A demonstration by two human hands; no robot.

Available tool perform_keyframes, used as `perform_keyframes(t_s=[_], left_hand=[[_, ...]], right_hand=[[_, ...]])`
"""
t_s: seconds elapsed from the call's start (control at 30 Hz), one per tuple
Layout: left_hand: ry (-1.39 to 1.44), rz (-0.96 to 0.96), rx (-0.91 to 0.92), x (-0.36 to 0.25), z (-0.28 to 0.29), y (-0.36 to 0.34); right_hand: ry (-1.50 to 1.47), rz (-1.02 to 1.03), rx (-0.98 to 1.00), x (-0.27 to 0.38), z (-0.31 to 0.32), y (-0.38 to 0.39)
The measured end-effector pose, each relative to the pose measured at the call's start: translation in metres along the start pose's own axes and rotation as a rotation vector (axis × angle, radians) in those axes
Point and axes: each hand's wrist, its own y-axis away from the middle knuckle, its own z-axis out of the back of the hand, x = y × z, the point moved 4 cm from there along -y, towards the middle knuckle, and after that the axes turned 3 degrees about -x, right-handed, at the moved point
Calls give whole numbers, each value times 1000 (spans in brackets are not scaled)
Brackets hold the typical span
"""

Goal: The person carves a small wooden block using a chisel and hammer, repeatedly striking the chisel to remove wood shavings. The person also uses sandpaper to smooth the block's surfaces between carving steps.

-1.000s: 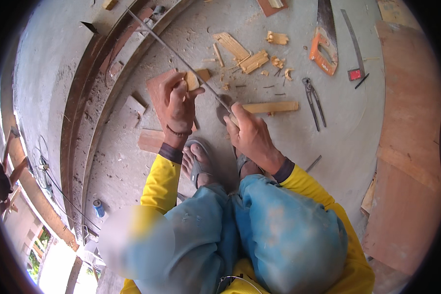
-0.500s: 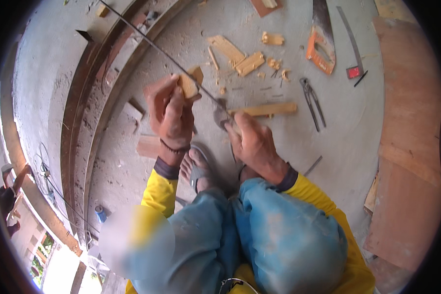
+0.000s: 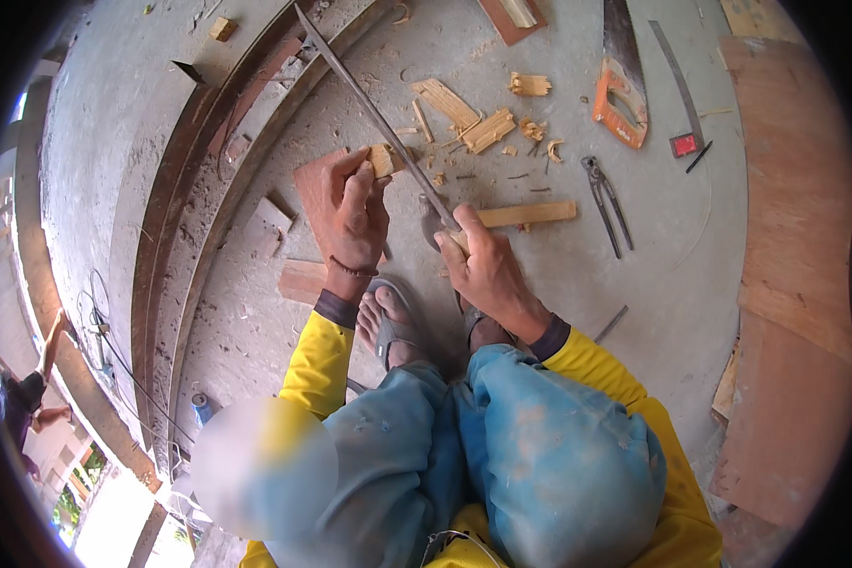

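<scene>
My left hand (image 3: 355,213) pinches a small pale wood block (image 3: 381,161) between thumb and fingers, above the concrete floor. My right hand (image 3: 488,270) is wrapped round the handle of a machete (image 3: 374,115), whose long narrow blade slants up and left. The blade crosses close by the block's right end; whether they touch I cannot tell. Beneath my right hand lies a dark, rounded metal head (image 3: 431,223), partly hidden. A wooden bar (image 3: 530,213) lies to its right; the join, if any, is covered. Behind my left hand rests a reddish-brown board (image 3: 314,189).
Wood scraps (image 3: 488,131) and shavings lie ahead. Further right are a handsaw (image 3: 620,104) with an orange handle, pincers (image 3: 604,204) and a metal square (image 3: 682,95). Plywood sheets (image 3: 790,284) border the right; curved metal channels (image 3: 194,199) run at left. Another person's arm (image 3: 52,346) shows far left.
The machete has turned, so its blade looks broader and paler. My left hand has tilted the block and shifted slightly right. The right hand keeps its grip, a little to the right.
</scene>
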Motion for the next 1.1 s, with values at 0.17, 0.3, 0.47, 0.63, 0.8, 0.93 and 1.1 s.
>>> perform_keyframes(t_s=[0.17,0.3,0.47,0.63,0.8,0.93,1.1], left_hand=[[38,29,-7,-5,-1,1],[70,25,-29,-7,-2,1],[88,66,-30,-4,-1,8],[72,35,-22,-5,2,10],[77,39,-2,-9,0,16],[73,14,-7,-10,-2,12],[57,23,23,-11,1,10]], right_hand=[[119,160,-74,13,4,-9],[193,135,-51,5,0,-11],[-47,-99,80,0,-1,-10],[12,83,-34,25,16,-12],[117,66,8,3,8,-7],[-29,-110,110,-1,12,-7],[72,195,-116,19,19,-12]])
